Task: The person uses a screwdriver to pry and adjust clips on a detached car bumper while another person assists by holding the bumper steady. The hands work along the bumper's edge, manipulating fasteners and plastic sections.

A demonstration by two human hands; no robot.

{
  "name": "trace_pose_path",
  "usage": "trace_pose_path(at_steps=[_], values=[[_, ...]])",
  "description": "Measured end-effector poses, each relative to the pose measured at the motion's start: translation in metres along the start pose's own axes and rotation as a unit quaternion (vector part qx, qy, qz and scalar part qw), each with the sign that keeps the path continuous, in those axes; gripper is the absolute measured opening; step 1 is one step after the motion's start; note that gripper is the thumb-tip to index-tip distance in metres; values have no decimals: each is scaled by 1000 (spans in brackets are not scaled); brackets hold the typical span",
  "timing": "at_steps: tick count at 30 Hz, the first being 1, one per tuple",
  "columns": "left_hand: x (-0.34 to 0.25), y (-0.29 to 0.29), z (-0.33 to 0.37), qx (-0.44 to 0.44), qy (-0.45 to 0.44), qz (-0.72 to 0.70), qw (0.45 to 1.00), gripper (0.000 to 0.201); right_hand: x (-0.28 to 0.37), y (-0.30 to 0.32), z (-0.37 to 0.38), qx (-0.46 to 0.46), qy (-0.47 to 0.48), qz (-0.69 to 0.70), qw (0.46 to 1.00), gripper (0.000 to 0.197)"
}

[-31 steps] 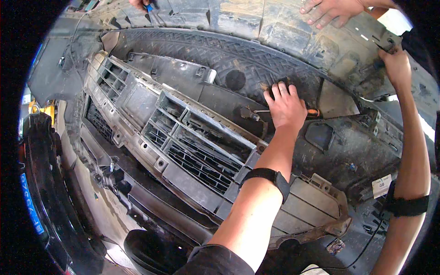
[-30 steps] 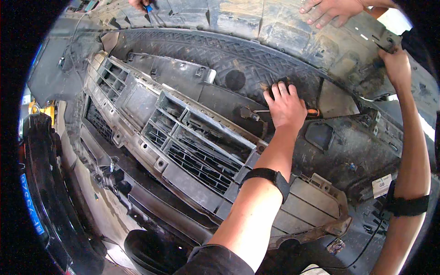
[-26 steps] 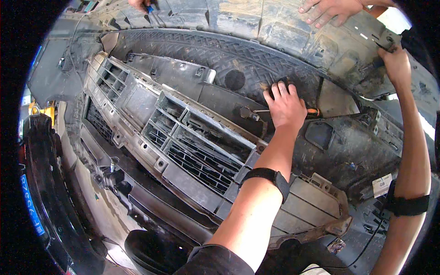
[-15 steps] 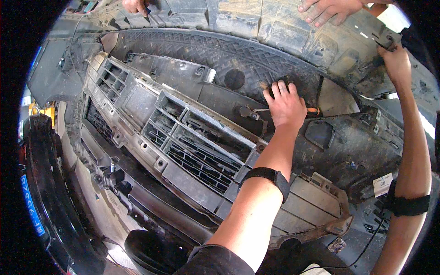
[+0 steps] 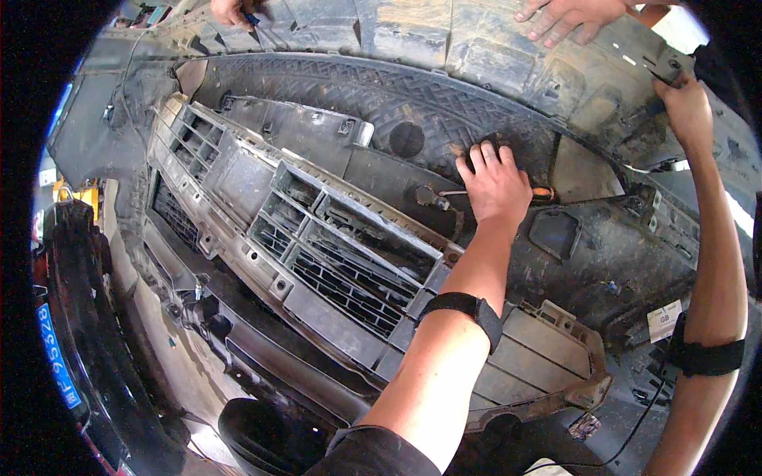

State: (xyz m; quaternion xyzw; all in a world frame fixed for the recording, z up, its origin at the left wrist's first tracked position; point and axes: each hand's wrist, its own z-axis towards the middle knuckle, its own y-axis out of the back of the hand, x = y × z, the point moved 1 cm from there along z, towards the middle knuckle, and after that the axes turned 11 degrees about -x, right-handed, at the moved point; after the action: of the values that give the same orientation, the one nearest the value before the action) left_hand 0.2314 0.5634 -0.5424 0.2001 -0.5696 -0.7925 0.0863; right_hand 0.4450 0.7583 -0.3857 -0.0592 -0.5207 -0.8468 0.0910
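Observation:
A dirty grey car bumper [image 5: 556,238] lies inside-up, with its black grille [image 5: 341,262] facing me. My left hand [image 5: 496,184] rests palm-down on the bumper's inner wall, closed over a screwdriver [image 5: 542,193] with an orange handle. The thin shaft runs left to a fastener [image 5: 423,195]. My right hand [image 5: 687,111] reaches far up on the right and grips the bumper's upper edge [image 5: 663,67]. Both wrists wear black bands.
Another person's hand [image 5: 570,16] presses on the bumper's top edge, and a second one [image 5: 230,11] works at the upper left. A black panel [image 5: 87,333] lies along the left. A thin cable [image 5: 635,428] trails at the lower right.
My left hand has barely shifted on the screwdriver. The other person's hand at the upper left moved a little. My right hand stays put.

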Motion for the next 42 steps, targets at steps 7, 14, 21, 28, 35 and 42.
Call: trace_pose_path(at_steps=[7,14,21,28,35,42], values=[[-1,2,1,33,10,10,999,41,4,1,-3,-12,9,6,1000,51],[-1,-1,0,0,-2,17,1000,41,4,2,-3,-12,-9,-13,1000,50],[-1,-2,0,6,3,9,1000,39,4,2,-5,-17,-3,17,1000,48],[-1,-1,0,2,4,9,1000,37,3,-1,-5,-56,22,29,998,49],[-1,-1,0,-1,-4,14,1000,37,4,2,-6,-26,16,11,999,50],[-1,-1,0,6,-3,9,1000,37,3,0,-6,-46,8,21,999,49]])
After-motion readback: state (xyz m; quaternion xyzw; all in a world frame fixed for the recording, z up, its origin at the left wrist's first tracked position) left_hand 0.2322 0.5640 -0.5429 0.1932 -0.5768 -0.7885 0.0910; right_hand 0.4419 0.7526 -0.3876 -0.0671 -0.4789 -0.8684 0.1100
